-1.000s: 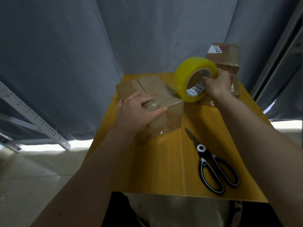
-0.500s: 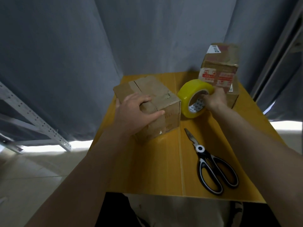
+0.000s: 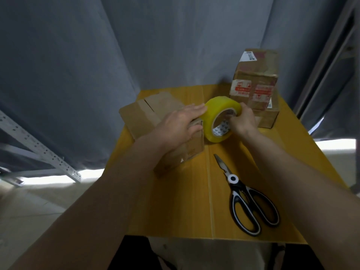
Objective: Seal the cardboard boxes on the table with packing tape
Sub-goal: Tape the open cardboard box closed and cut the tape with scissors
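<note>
**Tape roll up against the box, seam not yet covered**

Right now the yellow roll of packing tape [image 3: 220, 118] stands on edge at the right-hand side of the plain brown cardboard box [image 3: 148, 114] on the left of the yellow table [image 3: 175, 201]. The right hand [image 3: 242, 121] is clamped on the roll, fingers hooked through the core and thumb on the rim. The left hand [image 3: 182, 123] lies flat on the box top, fingers straight and spread, holding nothing, fingertips touching the roll's outer face. The flap seam shows bare at the far end of the lid, so this looks like the moment of finding or sticking down the free end.

What could go wrong? If the tape end is stuck flush to the roll, the hand may pick at it and tear a sliver instead of a full-width strip. Pull before the left hand presses firmly and the light box could skid or tip toward the roll. A strip run off-angle would miss the seam.

The black-and-white-handled scissors [image 3: 247, 203] wait near right, blades pointing away, well apart from both hands. At far right sits a stack of two taped brown boxes [image 3: 255, 88].
</note>
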Action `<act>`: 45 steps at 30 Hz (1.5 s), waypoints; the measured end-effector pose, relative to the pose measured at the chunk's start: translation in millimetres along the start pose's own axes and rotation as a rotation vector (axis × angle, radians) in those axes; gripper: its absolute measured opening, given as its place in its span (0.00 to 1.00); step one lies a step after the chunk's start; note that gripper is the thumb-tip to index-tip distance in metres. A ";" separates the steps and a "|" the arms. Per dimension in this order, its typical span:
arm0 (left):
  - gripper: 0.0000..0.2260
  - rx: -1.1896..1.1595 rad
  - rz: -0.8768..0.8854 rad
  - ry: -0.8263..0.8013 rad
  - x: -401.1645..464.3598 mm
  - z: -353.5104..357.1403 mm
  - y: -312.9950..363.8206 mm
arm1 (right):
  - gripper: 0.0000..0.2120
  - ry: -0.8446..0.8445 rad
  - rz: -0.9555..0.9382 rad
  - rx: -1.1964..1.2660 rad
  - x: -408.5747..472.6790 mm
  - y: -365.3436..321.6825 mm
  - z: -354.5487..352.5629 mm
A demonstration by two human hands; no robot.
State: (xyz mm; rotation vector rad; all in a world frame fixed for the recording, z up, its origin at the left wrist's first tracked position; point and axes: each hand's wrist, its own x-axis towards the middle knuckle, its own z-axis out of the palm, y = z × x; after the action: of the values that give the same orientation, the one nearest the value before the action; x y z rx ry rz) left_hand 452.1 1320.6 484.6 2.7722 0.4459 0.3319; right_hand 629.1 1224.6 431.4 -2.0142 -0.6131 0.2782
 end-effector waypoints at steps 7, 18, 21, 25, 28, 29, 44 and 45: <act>0.20 0.043 0.022 -0.013 -1.8 -0.7 -0.9 | 0.11 -0.024 0.004 -0.107 -6.4 10.5 -3.7; 0.16 0.036 -0.059 -0.032 6.9 6.8 -6.0 | 0.21 -0.055 -0.080 -0.472 -48.0 4.8 -39.1; 0.15 0.072 -0.106 -0.009 8.1 8.1 -6.6 | 0.17 -0.085 -0.170 -0.609 -72.8 -1.3 -50.9; 0.14 0.100 -0.183 0.008 5.3 5.6 -5.5 | 0.16 -0.418 -0.085 -0.651 -96.0 -16.4 -63.4; 0.14 0.129 -0.235 0.005 2.8 4.3 -1.7 | 0.19 -0.750 0.053 -0.863 -110.7 -19.1 -65.3; 0.15 0.140 -0.247 0.004 2.1 4.0 0.1 | 0.19 -0.823 0.098 -0.900 -115.0 -18.1 -65.7; 0.18 0.209 -0.306 -0.094 -5.7 -3.0 10.5 | 0.17 -0.591 -0.146 -1.162 -140.3 -6.8 -46.8; 0.18 0.214 -0.307 -0.105 -5.1 -3.6 10.4 | 0.18 -0.599 -0.131 -1.152 -139.8 -5.4 -47.7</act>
State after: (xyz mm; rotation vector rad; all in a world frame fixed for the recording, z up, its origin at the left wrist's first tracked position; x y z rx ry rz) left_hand 449.2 1310.4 490.6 2.8447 0.9130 0.0680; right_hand 529.8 1117.0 452.0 -2.9712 -1.5251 0.5341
